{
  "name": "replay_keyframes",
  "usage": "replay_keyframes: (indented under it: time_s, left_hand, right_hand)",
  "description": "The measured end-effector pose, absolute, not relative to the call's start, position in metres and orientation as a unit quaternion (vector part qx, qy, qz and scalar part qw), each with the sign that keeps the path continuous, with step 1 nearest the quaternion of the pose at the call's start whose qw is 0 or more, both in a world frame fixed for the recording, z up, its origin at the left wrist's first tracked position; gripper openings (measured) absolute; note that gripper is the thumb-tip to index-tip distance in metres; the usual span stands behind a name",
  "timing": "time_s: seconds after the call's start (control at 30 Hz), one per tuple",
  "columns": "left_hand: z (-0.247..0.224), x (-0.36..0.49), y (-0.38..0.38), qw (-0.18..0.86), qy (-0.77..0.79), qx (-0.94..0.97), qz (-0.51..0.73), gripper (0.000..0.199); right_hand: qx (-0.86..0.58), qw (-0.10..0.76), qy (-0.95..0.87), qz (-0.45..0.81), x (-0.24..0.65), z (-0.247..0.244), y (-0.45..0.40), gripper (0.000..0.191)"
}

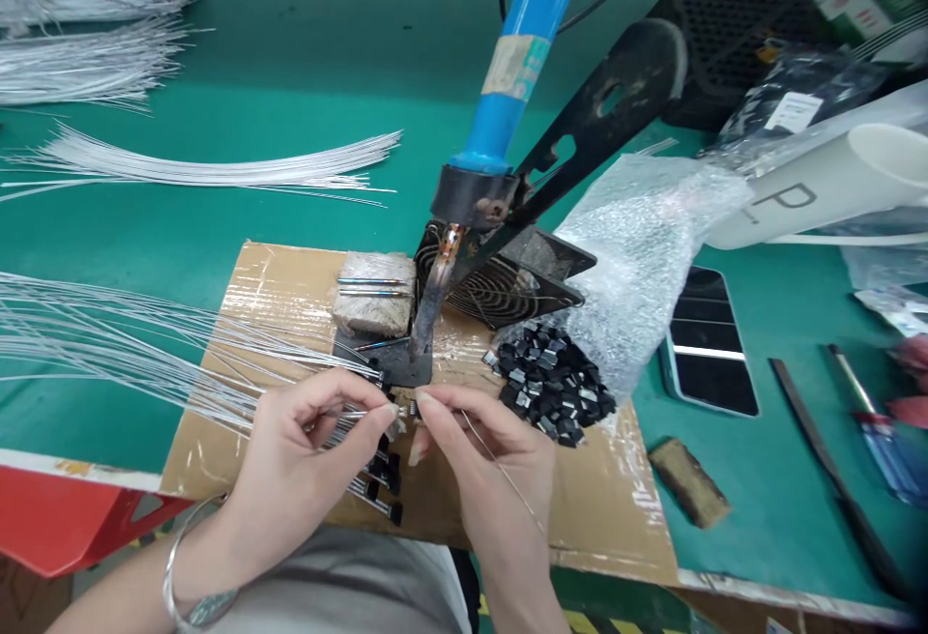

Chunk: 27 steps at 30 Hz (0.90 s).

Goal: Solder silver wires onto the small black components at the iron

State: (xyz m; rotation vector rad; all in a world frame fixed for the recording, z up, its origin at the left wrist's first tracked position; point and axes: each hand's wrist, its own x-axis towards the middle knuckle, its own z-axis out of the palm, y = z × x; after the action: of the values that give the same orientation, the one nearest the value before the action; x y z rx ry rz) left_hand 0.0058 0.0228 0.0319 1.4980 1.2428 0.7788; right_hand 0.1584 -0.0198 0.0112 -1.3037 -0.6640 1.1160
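From the fan of thin wires [108, 344] at left, the left hand [304, 460] pinches one wire end, the right hand [478, 460] pinches a tiny part I cannot identify beneath the blue soldering iron [507, 83], beside one heap of black components [551, 383] and one phone [707, 344].

Blue iron handle [523, 54], green table [304, 64], silvery wires [181, 168], small black parts [551, 383], brown cardboard [290, 296].
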Motion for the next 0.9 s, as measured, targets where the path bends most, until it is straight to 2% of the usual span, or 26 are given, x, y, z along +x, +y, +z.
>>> replay_keyframes:
  time_s: [0.17, 0.4, 0.9]
  left_hand:
    - [0.035, 0.008, 0.025, 0.526, 0.488, 0.605, 0.347, 0.007]
    - [0.042, 0.011, 0.027, 0.548, 0.464, 0.605, 0.344, 0.012]
    - [0.047, 0.014, 0.03, 0.535, 0.475, 0.61, 0.341, 0.011]
  right_hand:
    - [-0.567, 0.621, -0.27, 0.469, 0.155, 0.012, -0.02, 0.003]
    - [-0.562, 0.613, -0.308, 0.462, 0.156, 0.013, -0.022, 0.002]
    - [-0.56, 0.611, -0.311, 0.466, 0.155, 0.011, -0.025, 0.003]
